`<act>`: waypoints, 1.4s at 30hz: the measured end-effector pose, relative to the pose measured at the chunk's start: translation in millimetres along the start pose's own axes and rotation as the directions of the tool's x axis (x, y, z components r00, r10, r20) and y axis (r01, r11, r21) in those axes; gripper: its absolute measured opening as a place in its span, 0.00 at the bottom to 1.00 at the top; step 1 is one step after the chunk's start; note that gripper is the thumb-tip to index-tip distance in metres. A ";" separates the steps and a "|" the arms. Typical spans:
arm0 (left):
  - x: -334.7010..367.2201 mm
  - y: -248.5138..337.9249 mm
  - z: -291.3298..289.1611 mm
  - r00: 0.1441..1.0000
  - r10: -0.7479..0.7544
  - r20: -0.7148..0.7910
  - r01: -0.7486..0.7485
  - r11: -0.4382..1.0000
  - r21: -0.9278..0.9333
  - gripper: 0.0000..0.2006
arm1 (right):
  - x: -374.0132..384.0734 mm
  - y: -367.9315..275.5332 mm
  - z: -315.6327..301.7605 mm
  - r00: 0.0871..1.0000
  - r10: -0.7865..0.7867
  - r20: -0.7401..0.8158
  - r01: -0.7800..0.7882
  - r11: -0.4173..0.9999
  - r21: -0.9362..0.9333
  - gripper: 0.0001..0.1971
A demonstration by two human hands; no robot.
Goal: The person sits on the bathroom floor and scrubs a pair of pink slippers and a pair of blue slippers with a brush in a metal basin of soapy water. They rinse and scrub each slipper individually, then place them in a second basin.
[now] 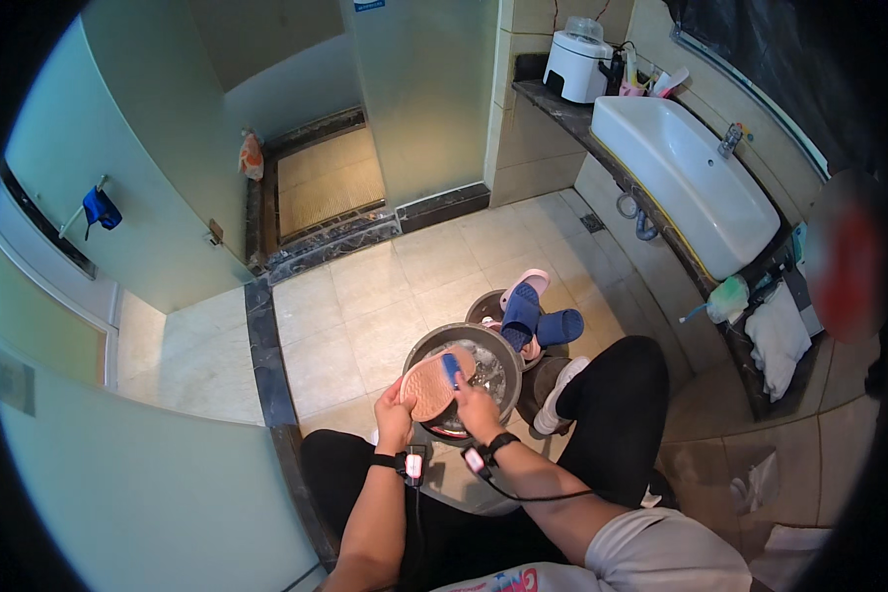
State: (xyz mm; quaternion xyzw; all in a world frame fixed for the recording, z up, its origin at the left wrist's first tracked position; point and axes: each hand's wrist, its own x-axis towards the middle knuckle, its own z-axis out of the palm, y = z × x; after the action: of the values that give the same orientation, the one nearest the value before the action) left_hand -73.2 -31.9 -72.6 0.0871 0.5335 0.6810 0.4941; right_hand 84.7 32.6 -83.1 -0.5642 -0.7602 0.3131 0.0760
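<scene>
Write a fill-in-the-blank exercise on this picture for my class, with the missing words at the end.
1. The left hand holds a slipper over a basin whose shape is ____.
2. The right hand holds a brush coloured ____.
3. In the picture, the blue slippers are to the ____ (left or right) of the basin.
4. The sink is coloured ____.

Missing words: round; blue; right; white.
</scene>
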 end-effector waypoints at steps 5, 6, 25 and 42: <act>0.3 2.8 -18.5 0.997 -0.046 -0.054 0.049 0.998 0.047 0.24 | -20.4 -27.1 11.3 0.975 -0.217 -0.041 0.221 0.953 0.205 0.22; 1.7 4.3 -19.2 0.997 -0.057 -0.056 0.060 0.997 0.055 0.24 | -6.6 -13.3 16.0 0.980 -0.185 -0.075 0.197 0.956 0.215 0.22; 18.0 -14.1 -16.0 0.982 0.035 -0.184 -0.001 0.984 0.180 0.18 | -7.6 6.6 29.5 0.998 0.015 0.067 -0.060 0.674 0.736 0.24; 2.7 19.5 -18.9 0.995 -0.002 -0.095 0.007 0.998 0.058 0.15 | 33.3 31.3 63.1 0.981 0.195 0.022 -0.183 0.865 0.467 0.23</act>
State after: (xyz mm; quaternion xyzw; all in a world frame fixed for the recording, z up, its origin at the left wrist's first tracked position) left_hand -98.1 -40.8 -65.7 0.0679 0.5761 0.6673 0.4670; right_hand 68.8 43.4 -158.6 -0.6049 -0.6025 0.4854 0.1884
